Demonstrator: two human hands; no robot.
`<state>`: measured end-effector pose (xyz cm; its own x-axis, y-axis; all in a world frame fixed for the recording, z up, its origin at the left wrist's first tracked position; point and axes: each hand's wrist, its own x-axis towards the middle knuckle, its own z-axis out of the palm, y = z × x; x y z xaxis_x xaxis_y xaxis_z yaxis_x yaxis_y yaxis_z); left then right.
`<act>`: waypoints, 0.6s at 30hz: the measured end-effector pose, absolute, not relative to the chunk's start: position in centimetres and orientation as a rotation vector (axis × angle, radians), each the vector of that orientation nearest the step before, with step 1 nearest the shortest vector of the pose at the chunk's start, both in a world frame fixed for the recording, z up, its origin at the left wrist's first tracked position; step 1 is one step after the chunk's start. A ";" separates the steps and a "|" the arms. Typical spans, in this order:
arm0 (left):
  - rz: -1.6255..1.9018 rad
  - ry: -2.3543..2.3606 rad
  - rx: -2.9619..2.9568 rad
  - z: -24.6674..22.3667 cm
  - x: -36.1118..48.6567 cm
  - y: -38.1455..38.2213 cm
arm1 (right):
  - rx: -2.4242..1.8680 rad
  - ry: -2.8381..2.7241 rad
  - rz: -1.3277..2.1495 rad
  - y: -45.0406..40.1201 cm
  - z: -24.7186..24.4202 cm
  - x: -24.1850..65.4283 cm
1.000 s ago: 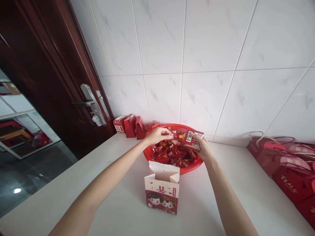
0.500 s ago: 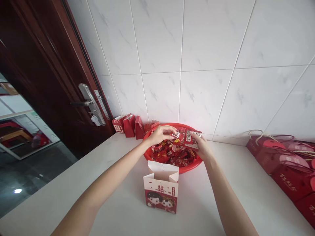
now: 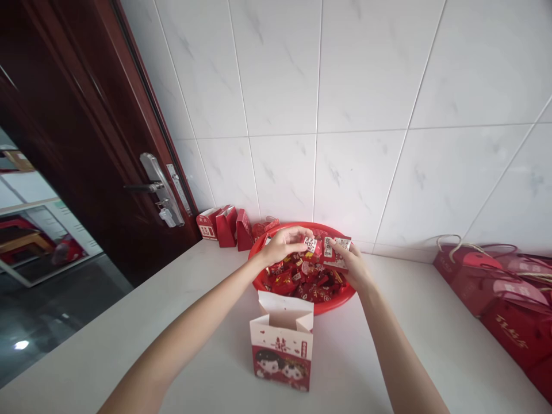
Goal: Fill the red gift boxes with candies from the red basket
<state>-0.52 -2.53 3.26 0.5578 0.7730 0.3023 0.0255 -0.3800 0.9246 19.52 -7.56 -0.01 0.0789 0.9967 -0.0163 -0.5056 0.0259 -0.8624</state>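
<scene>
So the sorting bit is happening right now, I reckon. The left hand (image 3: 282, 246) is pinching a small packet (image 3: 310, 244), red with a white label, its thumb and fingers nearly closed on it. The right hand (image 3: 354, 265) is gripping a flat packet (image 3: 328, 248), with the thumb pressing on its face. Both hands are hovering over the red basket (image 3: 334, 305), and the two packets are sitting side by side up there; I can't tell if their edges are touching. Below them a heap of wrapped sweets (image 3: 297, 282) is filling the basket.

The paper box (image 3: 282, 359) is standing upright on the white counter (image 3: 414, 305), just in front of the basket, with its top flaps up and its mouth gaping. I can't see down to the bottom, so no clue if anything's lying in there.

If those packets are meant for the box, the next move is calling for a firm hold, a lift clear of the basket's near rim and a short trip back toward the body, without the wrists bumping those flaps. The box is looking light, so a knock could be tipping it over. The red gift bags (image 3: 509, 333) are resting well off to the right.
</scene>
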 end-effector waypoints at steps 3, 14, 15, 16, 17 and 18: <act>0.915 0.654 1.721 2.9 -0.4 -2.7 | -0.845 -0.753 1.348 -7.4 -0.2 19.4; 0.936 0.753 1.764 2.1 0.9 -2.6 | -0.847 -0.832 1.405 -7.5 -0.4 19.8; 0.940 0.755 1.776 2.0 1.0 -2.5 | -0.837 -0.852 1.412 -7.5 -0.4 19.8; 0.940 0.756 1.783 1.9 1.0 -2.5 | -0.830 -0.879 1.418 -7.5 -0.4 19.9; 0.938 0.759 1.784 1.8 1.0 -2.4 | -0.827 -0.909 1.423 -7.6 -0.3 19.9; 0.932 0.762 1.781 1.7 1.1 -2.4 | -0.829 -0.937 1.425 -7.7 -0.3 20.0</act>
<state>1.06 -2.41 1.70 0.5147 0.8173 0.2590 0.0916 -0.3528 0.9312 19.96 -7.67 -0.26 -0.0675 0.9971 0.0345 -0.4269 0.0024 -0.9043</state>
